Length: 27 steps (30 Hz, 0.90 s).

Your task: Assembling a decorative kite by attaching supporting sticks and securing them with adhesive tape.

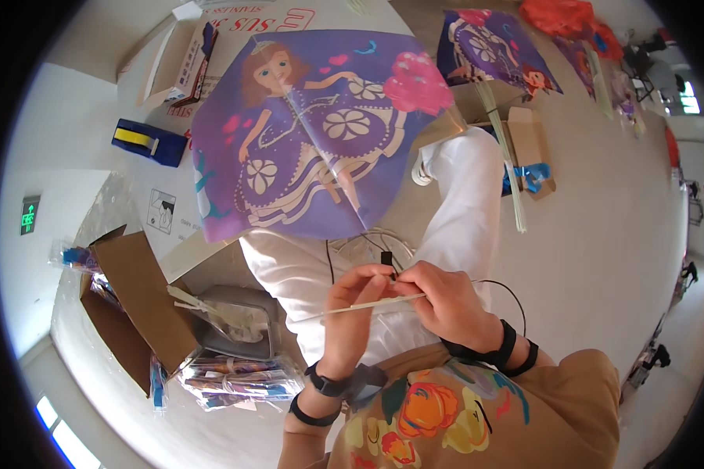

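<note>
Over my lap, my left hand [353,301] and my right hand [452,303] are close together, with fingers curled and fingertips nearly meeting. A thin white stick [383,302] runs across both palms, and its left end sticks out past my left hand. Both hands are closed around it. Just beyond my fingertips shows a small black piece [387,258]; whether I pinch it or it only lies behind them, I cannot tell. A large purple sheet [305,156] printed with a cartoon princess lies spread out ahead of my knees, creased down its middle.
At left are a blue tape dispenser [149,142], an open cardboard box [137,301], a grey bin [250,309] and plastic-wrapped packs [238,383]. A second printed sheet [493,51], a bundle of thin sticks [508,168] and a small carton [532,141] lie at right.
</note>
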Each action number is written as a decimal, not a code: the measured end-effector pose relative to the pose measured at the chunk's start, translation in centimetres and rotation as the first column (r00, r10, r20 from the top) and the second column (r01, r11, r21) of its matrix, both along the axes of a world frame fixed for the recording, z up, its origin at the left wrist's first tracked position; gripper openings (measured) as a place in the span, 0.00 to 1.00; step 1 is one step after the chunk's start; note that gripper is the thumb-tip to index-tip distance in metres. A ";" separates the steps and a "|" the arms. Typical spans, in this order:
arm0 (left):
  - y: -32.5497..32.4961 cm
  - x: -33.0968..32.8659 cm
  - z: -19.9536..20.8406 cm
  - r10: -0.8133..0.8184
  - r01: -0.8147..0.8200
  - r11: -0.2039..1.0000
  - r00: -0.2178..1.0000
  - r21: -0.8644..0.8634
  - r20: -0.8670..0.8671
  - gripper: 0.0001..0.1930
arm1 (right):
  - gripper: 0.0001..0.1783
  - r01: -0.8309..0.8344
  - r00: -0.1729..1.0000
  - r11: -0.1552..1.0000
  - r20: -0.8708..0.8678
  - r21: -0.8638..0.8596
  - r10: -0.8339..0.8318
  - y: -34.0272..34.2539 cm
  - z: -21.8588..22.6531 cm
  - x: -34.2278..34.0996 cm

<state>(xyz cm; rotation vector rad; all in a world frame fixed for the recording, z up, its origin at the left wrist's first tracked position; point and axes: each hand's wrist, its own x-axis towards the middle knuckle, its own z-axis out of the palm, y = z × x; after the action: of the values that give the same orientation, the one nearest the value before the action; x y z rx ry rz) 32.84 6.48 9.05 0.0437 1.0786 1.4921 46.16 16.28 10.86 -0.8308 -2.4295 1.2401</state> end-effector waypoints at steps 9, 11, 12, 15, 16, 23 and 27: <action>-0.7 0.0 -0.5 0.045 -0.044 0.999 0.937 0.009 -0.345 0.07 | 0.09 -0.040 0.996 0.988 0.078 -0.150 0.052 -0.2 -0.4 0.0; -0.6 0.0 -1.2 0.065 -0.055 0.998 0.877 0.035 -0.476 0.08 | 0.09 -0.045 0.996 0.990 0.071 -0.132 0.055 -0.2 0.1 -0.6; -0.9 -0.1 -1.2 0.074 -0.067 0.997 0.871 0.030 -0.486 0.08 | 0.09 -0.072 0.996 0.990 0.051 -0.123 0.079 -0.3 0.4 -0.9; -1.3 -0.9 -0.5 0.182 -0.137 0.983 0.785 0.121 -0.592 0.08 | 0.09 -0.072 0.993 0.989 0.088 -0.129 0.084 -0.1 1.3 -1.6; -0.9 -1.1 0.1 0.253 -0.214 0.967 0.822 0.136 -0.509 0.06 | 0.09 -0.090 0.992 0.987 0.070 -0.133 0.100 0.3 1.6 -1.9; -0.3 -2.8 0.7 0.396 -0.304 0.912 0.831 0.276 -0.392 0.10 | 0.09 -0.064 0.992 0.928 0.074 -0.366 0.097 2.1 2.7 -3.3; -0.6 -3.7 1.2 0.503 -0.401 0.847 0.819 0.349 -0.278 0.11 | 0.07 -0.095 0.975 0.962 0.173 -0.257 0.143 2.0 3.4 -3.7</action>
<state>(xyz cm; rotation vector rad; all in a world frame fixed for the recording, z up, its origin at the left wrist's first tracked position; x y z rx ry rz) 29.18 5.92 10.30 0.2823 1.2185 2.1321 42.44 18.30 14.23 -0.9179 -2.5402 1.6033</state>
